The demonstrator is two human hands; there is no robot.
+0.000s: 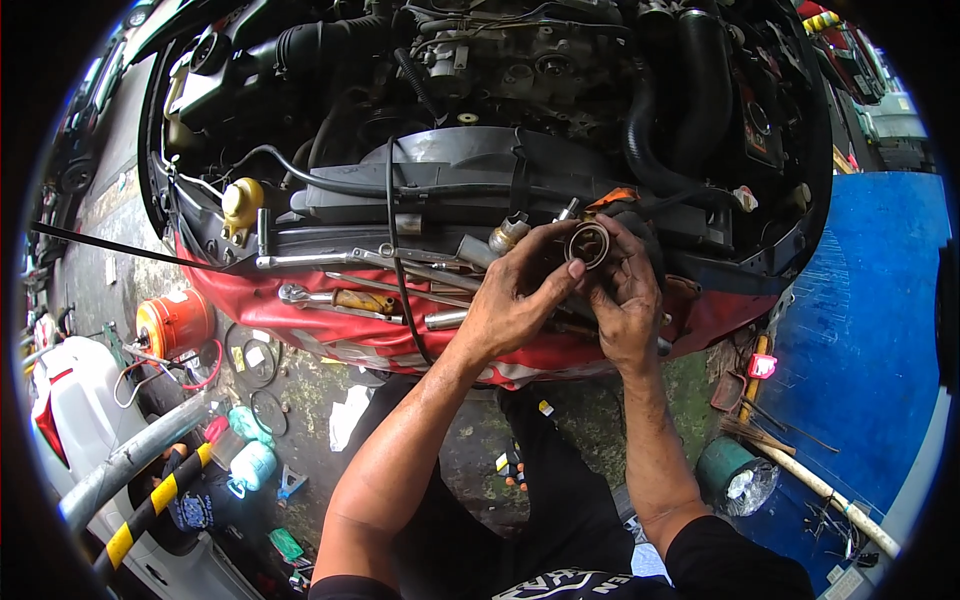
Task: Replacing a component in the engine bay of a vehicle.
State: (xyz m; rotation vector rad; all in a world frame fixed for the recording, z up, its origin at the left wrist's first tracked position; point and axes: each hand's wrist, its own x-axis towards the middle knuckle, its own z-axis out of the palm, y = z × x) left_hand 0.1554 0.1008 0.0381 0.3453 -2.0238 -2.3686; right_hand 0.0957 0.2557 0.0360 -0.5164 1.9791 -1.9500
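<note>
A round, ring-shaped metal part (588, 246) with a dark middle is held up over the front edge of an open engine bay. My left hand (522, 290) grips its left side, the thumb pressed against the lower rim. On the other side, the fingers of my right hand (626, 300) close round the same part. Just left of it lies a metal cylindrical piece (508, 234). An orange item (612, 197) shows beyond my right fingertips. Beneath my hands, a red cover (270, 318) drapes the car's front; a ratchet (340, 299) and a long bar (325, 258) rest there.
Hoses and engine parts (520, 70) fill the bay ahead. A black cable (392, 200) hangs across the front. On the floor stand an orange bucket (176, 322) at left and a green bin (728, 470) at right. A blue panel (860, 300) lies to the right.
</note>
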